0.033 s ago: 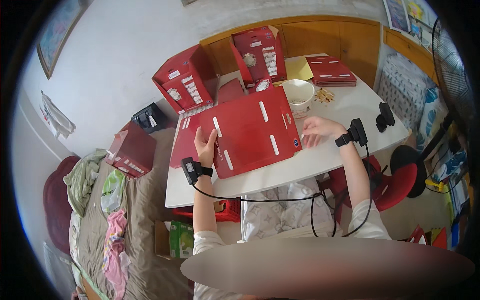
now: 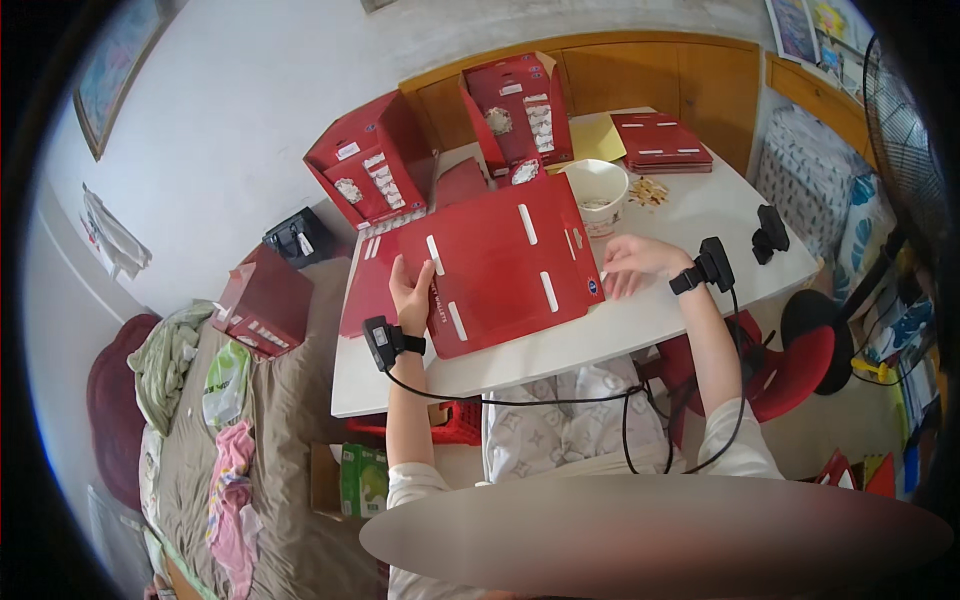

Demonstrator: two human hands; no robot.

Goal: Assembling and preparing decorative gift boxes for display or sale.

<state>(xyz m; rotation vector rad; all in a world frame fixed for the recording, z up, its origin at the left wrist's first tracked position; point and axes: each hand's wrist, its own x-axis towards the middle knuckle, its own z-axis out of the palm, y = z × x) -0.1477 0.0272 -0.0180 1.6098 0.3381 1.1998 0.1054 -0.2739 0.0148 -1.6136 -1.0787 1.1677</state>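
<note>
A flat red cardboard display panel (image 2: 500, 275) with white slots lies tilted on the white table in front of me. My left hand (image 2: 410, 290) grips it at its left edge, thumb on top and fingers partly hidden behind. Beside the panel's right edge is my right hand (image 2: 640, 262), its fingers bent down and drawn together near the tabletop. Whatever those fingertips hold, if anything, is too small to make out. Just beyond that hand stands a white tub (image 2: 598, 190), with a small heap of brownish bits (image 2: 649, 191) to its right.
Two red display boxes (image 2: 365, 165) (image 2: 515, 110) stand at the back of the white table (image 2: 480, 375). A stack of red panels (image 2: 662, 140) lies far right, near a black device (image 2: 769, 235). Another red box (image 2: 265, 300) sits on the bed at left. A fan (image 2: 910, 150) stands at right.
</note>
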